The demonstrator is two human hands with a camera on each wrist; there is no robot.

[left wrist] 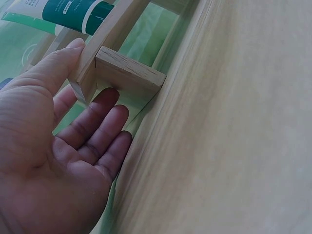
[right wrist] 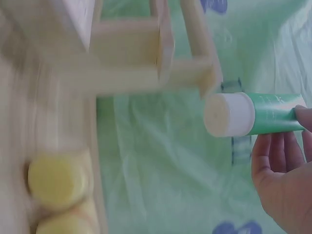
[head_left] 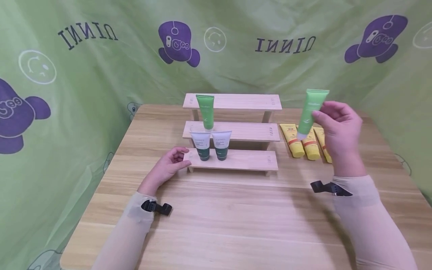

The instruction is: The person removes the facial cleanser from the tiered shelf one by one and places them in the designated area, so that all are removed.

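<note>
My right hand (head_left: 341, 129) pinches a light green squeeze tube (head_left: 312, 108) above the table, its white cap pointing down in the head view. The same tube (right wrist: 275, 113) lies between thumb and fingers in the right wrist view. My left hand (head_left: 170, 165) holds the left end of a three-step wooden display rack (head_left: 248, 159), thumb and index finger at its lowest step; the other fingers are loosely bent below. Another green tube (head_left: 206, 112) stands at the left of the middle step. Two white-and-dark-green tubes, one left (head_left: 202, 146) and one right (head_left: 221, 145), stand on the lowest step.
Several yellow tubes (head_left: 292, 140) lie side by side on the wooden table (head_left: 236, 217), right of the rack and partly behind my right hand. A green printed cloth (head_left: 135, 63) hangs behind the table and along its sides.
</note>
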